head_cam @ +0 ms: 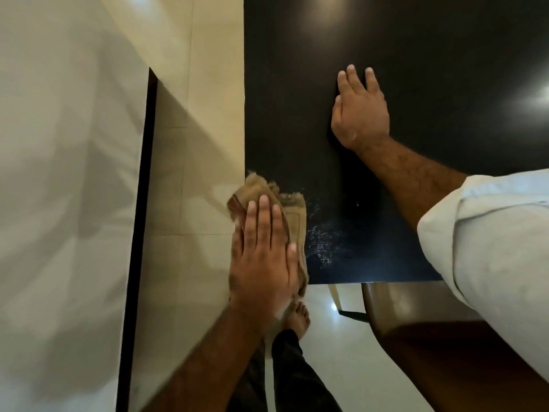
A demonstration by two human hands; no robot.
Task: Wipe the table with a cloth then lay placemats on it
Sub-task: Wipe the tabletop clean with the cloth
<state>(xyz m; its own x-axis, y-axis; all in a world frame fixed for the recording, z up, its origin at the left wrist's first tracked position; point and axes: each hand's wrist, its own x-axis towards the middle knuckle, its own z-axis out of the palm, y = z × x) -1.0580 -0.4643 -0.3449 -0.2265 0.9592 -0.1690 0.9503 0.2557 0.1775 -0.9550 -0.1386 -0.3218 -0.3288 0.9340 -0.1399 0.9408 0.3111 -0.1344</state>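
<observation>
The left hand lies flat, fingers together, pressing a tan frayed cloth onto the near left corner of the dark glossy tabletop, with part of the cloth hanging past the edge. Just beside the cloth, pale streaks mark the surface. Farther in, the right hand rests palm down on the tabletop, its white sleeve rolled up.

The scene was dim and warm-toned. Overhead lamps left soft glare patches on the glossy black rectangular tabletop, brightest at the right edge. The pale glossy tiled floor carried a broad diagonal shadow. Wide-angle distortion bent straight lines near the borders, and the left side was blurred.
</observation>
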